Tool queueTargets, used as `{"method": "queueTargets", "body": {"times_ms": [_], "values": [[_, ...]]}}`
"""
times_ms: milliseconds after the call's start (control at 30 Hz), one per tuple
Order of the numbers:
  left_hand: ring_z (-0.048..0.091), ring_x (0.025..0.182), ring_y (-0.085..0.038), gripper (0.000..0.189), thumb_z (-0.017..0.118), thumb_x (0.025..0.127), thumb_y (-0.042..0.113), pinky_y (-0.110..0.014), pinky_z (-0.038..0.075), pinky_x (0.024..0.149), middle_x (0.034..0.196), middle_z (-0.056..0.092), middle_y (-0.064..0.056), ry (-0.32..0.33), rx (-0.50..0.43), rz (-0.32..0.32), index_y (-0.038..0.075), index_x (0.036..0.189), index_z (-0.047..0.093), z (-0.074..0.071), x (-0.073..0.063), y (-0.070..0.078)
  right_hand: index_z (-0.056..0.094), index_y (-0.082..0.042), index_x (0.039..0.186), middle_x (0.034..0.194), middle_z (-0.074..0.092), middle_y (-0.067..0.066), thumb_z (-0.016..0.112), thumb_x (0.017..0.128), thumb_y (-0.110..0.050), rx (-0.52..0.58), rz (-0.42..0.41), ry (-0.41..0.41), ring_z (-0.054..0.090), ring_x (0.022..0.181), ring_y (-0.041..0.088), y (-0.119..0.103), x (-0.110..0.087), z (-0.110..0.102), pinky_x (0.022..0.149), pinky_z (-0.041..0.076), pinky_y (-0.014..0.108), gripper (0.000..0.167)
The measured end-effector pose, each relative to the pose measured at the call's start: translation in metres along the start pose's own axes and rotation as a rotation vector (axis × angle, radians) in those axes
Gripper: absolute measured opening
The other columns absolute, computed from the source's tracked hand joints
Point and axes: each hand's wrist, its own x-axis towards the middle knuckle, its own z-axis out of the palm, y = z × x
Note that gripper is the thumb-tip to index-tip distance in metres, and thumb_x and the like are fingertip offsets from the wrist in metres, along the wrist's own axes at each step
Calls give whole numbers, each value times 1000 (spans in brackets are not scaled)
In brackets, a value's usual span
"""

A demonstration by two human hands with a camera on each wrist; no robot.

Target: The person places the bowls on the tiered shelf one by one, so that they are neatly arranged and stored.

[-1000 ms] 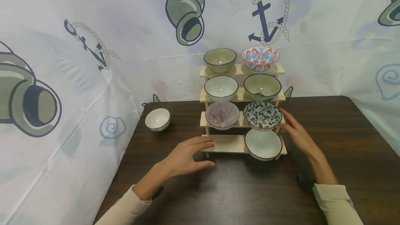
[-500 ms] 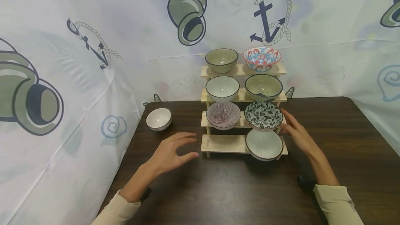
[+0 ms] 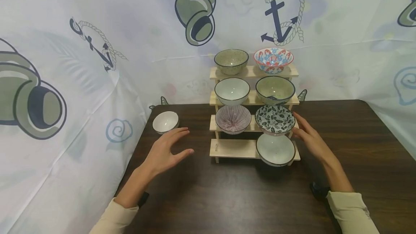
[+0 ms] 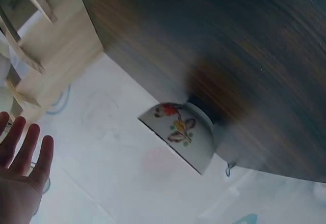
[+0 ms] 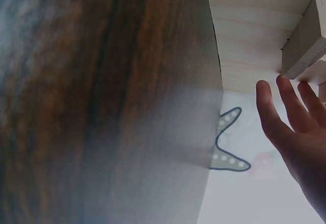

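A small white bowl (image 3: 165, 121) stands at the table's left; its outside bears a red and yellow flower pattern, seen on the bowl (image 4: 178, 135) in the left wrist view. My left hand (image 3: 165, 151), fingers spread and holding nothing, is just in front of it and overlaps its near side in the head view. My right hand (image 3: 308, 138) reaches to the right end of the wooden tiered rack (image 3: 237, 148), fingers extended beside the leaf-patterned bowl (image 3: 274, 119). In the right wrist view the right hand's fingertips (image 5: 283, 84) are right at the rack's wooden edge.
Paired on the upper tiers are a speckled green bowl (image 3: 231, 61), a red-and-blue bowl (image 3: 273, 60), a white bowl (image 3: 232, 91), an olive bowl (image 3: 275, 89) and a purple-striped bowl (image 3: 233, 119). A white dark-rimmed bowl (image 3: 276, 149) occupies the lowest tier's right. Printed cloth (image 3: 146, 28) hangs behind.
My left hand has moved left, away from the rack's lowest tier and over to the small white bowl. The right hand stays at the rack's right end.
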Motion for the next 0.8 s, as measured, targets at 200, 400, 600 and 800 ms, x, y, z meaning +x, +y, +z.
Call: {"method": "queueTargets", "body": {"times_ms": [200,400,600,800], "values": [[48,147,-27,76,78,87,55,-54,40,118,157,53,-1,-9,8,-48,20,151,54,-5,4,-9,13,-22,168,165,31,25,41,113,-32,8,-4,-6,47,119,-15,0,0,-1,92,47,8,63],[45,148,-28,82,77,88,57,-54,38,120,160,49,-4,-22,22,-74,18,154,50,-4,7,-22,12,-20,168,166,29,24,41,113,-33,6,13,-11,45,119,-15,0,0,0,92,46,9,65],[46,147,-31,84,79,87,53,-57,39,117,160,48,-9,-7,21,-90,15,155,49,-1,11,-37,12,-24,168,171,22,18,42,112,-36,1,33,-16,43,126,-11,0,0,1,94,46,9,65],[44,148,-34,86,80,86,51,-59,39,117,160,47,-12,7,29,-107,11,155,48,1,20,-49,12,-22,168,169,26,20,42,112,-37,-14,41,-10,45,124,-9,0,2,-1,93,46,8,65]]}}
